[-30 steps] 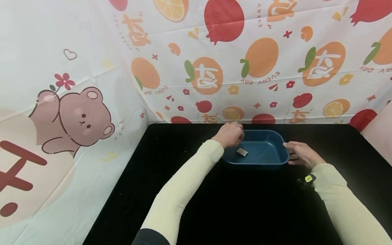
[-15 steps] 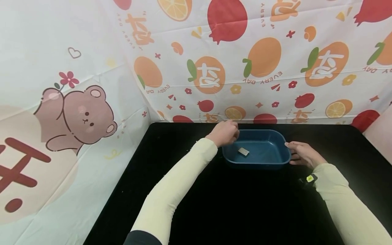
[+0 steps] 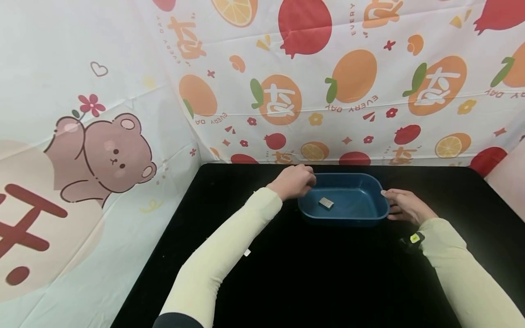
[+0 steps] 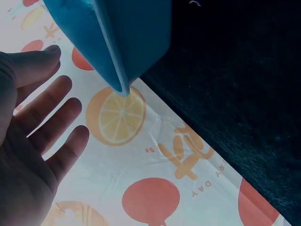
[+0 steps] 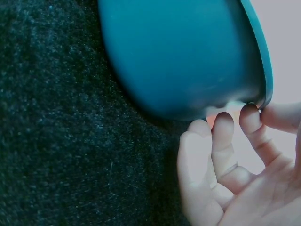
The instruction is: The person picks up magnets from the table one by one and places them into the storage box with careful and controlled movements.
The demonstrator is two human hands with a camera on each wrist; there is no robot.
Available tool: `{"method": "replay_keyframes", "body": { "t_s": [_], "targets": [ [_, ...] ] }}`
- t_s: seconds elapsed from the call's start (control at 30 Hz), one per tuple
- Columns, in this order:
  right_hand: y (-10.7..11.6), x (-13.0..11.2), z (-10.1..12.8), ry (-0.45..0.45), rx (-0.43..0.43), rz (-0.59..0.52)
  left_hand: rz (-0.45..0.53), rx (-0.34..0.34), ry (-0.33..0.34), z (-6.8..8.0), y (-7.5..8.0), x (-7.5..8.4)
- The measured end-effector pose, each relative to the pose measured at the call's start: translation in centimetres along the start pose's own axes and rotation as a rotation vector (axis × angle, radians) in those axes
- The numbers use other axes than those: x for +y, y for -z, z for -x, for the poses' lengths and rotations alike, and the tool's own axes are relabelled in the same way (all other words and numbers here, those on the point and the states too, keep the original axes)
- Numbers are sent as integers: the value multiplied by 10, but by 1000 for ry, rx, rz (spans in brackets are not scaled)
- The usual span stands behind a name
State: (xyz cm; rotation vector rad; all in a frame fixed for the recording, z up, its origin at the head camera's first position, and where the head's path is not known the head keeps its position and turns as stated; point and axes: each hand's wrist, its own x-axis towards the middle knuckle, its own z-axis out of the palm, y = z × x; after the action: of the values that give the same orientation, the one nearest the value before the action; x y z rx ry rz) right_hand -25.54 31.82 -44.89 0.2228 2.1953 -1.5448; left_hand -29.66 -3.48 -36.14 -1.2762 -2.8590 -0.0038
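A blue plastic basin (image 3: 352, 220) sits near the far edge of the black table. Inside it, toward the left, lies a small silvery block with parallel stripes (image 3: 326, 203). My right hand (image 3: 410, 208) pinches the basin's right end: in the right wrist view the thumb is at the rim and the fingertips (image 5: 223, 123) are against the outer wall. My left hand (image 3: 292, 182) hovers by the basin's left end. In the left wrist view its fingers (image 4: 70, 150) are loosely bent with nothing between them, apart from the rim.
Behind the black table (image 3: 328, 273) hangs a white cloth printed with fruit (image 3: 311, 95). Another cloth with a bear print (image 3: 115, 155) covers the left side. A small white piece (image 3: 247, 252) shows beside the left sleeve (image 3: 229, 241).
My left hand has moved left, from over the basin's left end to just beside it. The right hand stays at the right end, and the striped block stays in the basin.
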Motion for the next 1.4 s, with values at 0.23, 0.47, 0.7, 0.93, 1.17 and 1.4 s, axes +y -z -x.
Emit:
{"method": "replay_keyframes", "body": {
  "t_s": [0.23,0.47,0.7,0.93,1.17,1.4],
  "targets": [
    [-1,0,0,-5,7,4,3,22,-11,17,1,-4],
    [-2,-2,1,-3,2,11,10,57,-27,33,1,-11],
    [-1,-1,0,-3,-2,8,25,96,-53,50,1,-18],
    [-1,-2,0,0,0,3,32,141,-67,66,1,-24],
    [0,-7,-1,14,16,13,36,220,-71,92,11,-32],
    [-2,-3,0,3,-2,9,42,266,-41,125,11,-43]
  ]
}}
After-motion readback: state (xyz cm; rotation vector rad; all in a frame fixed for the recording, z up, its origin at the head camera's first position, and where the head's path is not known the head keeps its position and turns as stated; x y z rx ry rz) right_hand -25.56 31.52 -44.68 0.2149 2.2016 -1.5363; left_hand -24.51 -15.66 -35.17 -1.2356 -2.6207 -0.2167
